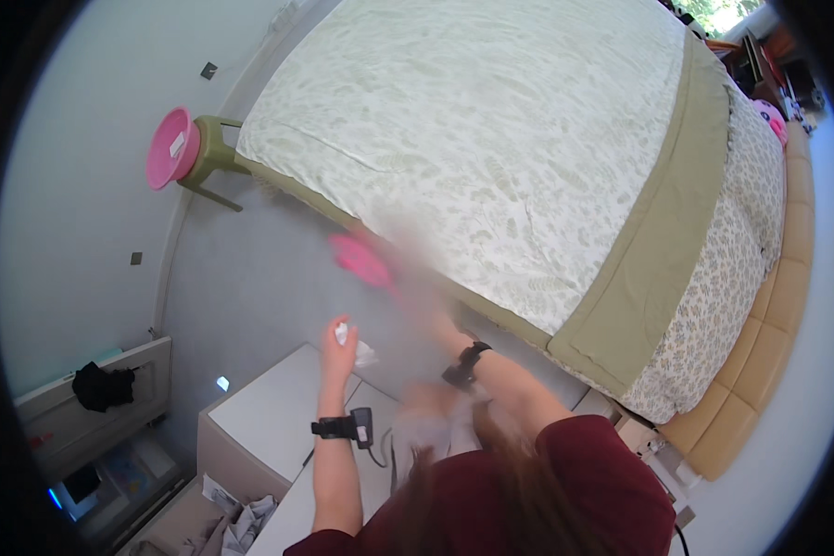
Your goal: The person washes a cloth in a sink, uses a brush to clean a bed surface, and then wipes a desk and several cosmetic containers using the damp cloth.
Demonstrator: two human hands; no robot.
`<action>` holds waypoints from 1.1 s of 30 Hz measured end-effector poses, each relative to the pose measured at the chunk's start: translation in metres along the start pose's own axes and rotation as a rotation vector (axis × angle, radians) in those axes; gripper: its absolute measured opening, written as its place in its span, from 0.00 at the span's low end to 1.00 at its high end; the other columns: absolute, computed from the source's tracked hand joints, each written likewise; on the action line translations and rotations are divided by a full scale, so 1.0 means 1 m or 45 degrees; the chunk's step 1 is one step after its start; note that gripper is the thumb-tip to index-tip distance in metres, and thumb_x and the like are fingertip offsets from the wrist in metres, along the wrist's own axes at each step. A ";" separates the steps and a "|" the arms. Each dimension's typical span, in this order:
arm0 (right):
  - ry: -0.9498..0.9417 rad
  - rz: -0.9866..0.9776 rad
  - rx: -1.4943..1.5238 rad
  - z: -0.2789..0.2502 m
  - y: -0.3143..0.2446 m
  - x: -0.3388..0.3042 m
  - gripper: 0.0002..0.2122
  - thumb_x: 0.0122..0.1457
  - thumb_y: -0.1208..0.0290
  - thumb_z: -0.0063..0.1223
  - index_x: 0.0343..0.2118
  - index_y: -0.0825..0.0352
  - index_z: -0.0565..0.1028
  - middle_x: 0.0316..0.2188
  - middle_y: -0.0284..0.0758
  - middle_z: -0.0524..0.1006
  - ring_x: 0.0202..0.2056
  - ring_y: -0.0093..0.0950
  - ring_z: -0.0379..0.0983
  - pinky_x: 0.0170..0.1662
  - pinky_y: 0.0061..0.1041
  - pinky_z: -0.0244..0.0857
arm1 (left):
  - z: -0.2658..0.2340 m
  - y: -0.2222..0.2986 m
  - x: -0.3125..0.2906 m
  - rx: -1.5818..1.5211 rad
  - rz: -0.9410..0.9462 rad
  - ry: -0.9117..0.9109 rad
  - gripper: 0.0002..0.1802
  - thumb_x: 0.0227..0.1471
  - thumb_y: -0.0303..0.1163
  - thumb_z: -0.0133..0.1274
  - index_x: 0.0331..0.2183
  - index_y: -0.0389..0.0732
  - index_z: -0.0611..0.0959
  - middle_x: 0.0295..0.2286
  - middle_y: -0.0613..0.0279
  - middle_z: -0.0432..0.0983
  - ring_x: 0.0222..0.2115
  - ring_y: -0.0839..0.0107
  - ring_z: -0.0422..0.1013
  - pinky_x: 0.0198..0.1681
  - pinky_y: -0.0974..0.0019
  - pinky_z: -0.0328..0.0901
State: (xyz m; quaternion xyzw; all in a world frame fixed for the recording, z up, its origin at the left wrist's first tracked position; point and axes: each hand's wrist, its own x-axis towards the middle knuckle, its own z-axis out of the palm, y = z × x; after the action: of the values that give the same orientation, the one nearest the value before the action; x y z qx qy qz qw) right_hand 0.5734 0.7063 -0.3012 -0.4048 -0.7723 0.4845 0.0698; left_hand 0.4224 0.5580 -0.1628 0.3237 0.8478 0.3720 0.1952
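Observation:
My left hand point(340, 341) is raised over the floor beside the white cabinet, fingers curled around a small white crumpled thing point(342, 333). A translucent white piece point(366, 355) shows just right of that hand. My right hand point(440, 317) reaches out near the bed's edge, badly smeared by motion, so its fingers cannot be made out. A grey blur spreads around and beyond it. Close to the blur is a bright pink thing point(361, 260); whether the hand holds it, I cannot tell. Both wrists wear black straps, the left one bearing a small device point(363, 428).
Ahead stands a large bed point(491, 120) with a pale leaf-patterned cover. A pink basin point(173, 148) rests on a green stool point(215, 153) at the far left. White cabinet tops point(264, 408) lie near my left arm; an open drawer point(148, 375) juts out at left.

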 end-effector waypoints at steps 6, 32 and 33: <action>0.578 0.160 0.146 -0.106 -0.073 0.051 0.21 0.55 0.67 0.48 0.53 0.63 0.64 0.42 0.46 0.72 0.44 0.42 0.69 0.45 0.35 0.63 | -0.048 -0.011 0.110 -0.093 -0.119 -0.005 0.17 0.49 0.34 0.53 0.42 0.39 0.75 0.38 0.56 0.72 0.40 0.66 0.68 0.45 0.65 0.61; 0.829 0.119 0.101 0.015 -0.255 0.311 0.21 0.55 0.66 0.46 0.53 0.57 0.62 0.40 0.46 0.74 0.40 0.45 0.71 0.41 0.39 0.65 | -0.225 -0.158 0.396 0.033 0.053 -0.227 0.16 0.48 0.34 0.54 0.39 0.38 0.76 0.37 0.55 0.72 0.38 0.64 0.69 0.43 0.65 0.62; 0.920 0.261 0.082 -0.006 -0.249 0.318 0.22 0.55 0.65 0.46 0.53 0.60 0.61 0.39 0.48 0.73 0.39 0.46 0.71 0.40 0.39 0.65 | -0.232 -0.164 0.403 0.027 0.051 -0.222 0.16 0.48 0.34 0.54 0.39 0.38 0.76 0.37 0.55 0.72 0.38 0.64 0.69 0.43 0.65 0.62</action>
State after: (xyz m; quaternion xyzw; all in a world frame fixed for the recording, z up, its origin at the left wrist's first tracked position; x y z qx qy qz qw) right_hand 0.2272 0.8805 -0.1879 -0.6224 -0.6377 0.3391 0.3017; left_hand -0.0640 0.6363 -0.1729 0.3738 0.8248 0.3373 0.2574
